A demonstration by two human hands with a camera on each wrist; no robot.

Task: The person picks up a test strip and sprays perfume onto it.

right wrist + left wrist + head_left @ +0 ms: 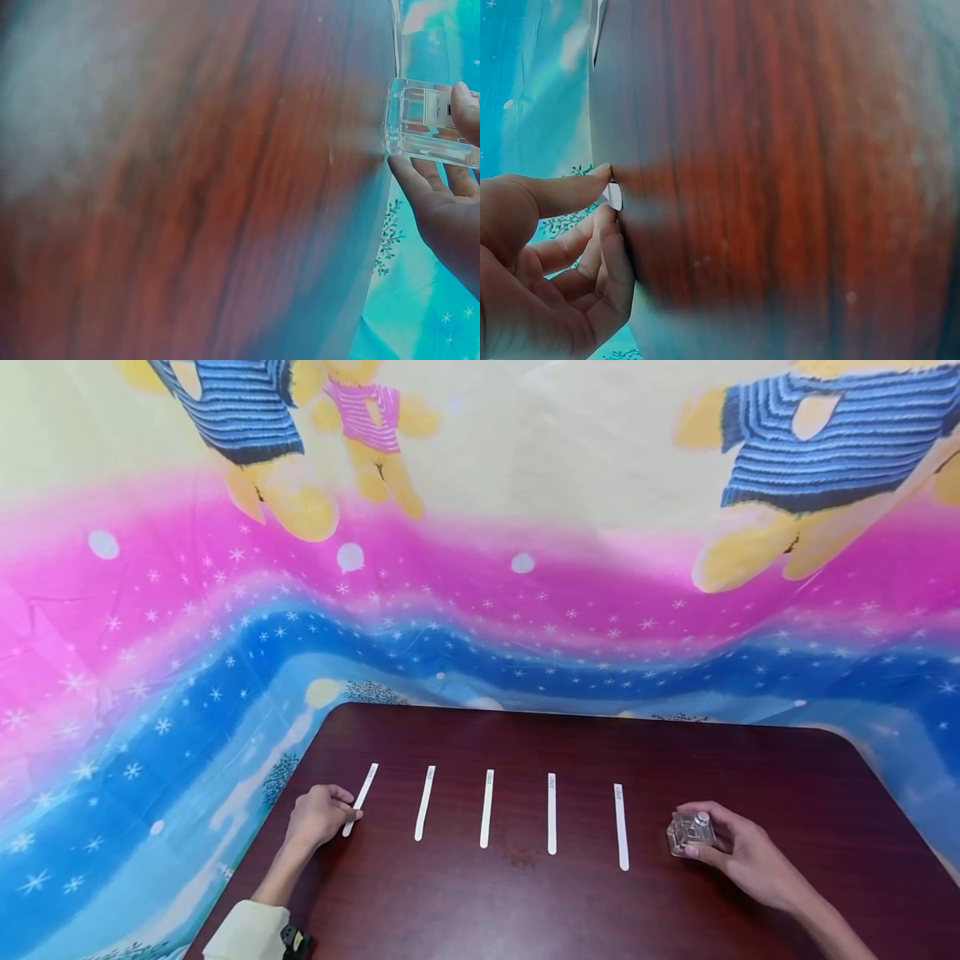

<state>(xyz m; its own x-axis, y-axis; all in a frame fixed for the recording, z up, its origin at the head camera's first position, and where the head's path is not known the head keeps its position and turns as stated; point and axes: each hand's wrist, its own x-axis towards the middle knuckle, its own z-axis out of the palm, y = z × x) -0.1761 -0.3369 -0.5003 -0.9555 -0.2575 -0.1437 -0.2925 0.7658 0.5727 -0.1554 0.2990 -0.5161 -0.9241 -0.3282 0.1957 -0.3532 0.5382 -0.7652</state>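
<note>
At the table's left side, a narrow white paper test strip point(367, 785) lies slanted, with small print at its far end. My left hand point(321, 814) pinches this strip by its edges; its rounded near end point(615, 196) shows between thumb and fingers in the left wrist view. On the right, my right hand point(753, 858) holds a clear glass perfume bottle point(688, 833) with a silvery top, thumb on one side and fingers on the other. A pale label shows on the bottle point(412, 112) in the right wrist view. The bottle's base stands on or very close to the table.
Several more white strips lie in a spaced row between the hands, among them a middle strip point(487, 810) and a right-hand strip point(621, 827). They rest on a dark reddish-brown table point(465, 910) with rounded far corners. A printed cloth point(480, 585) hangs behind it.
</note>
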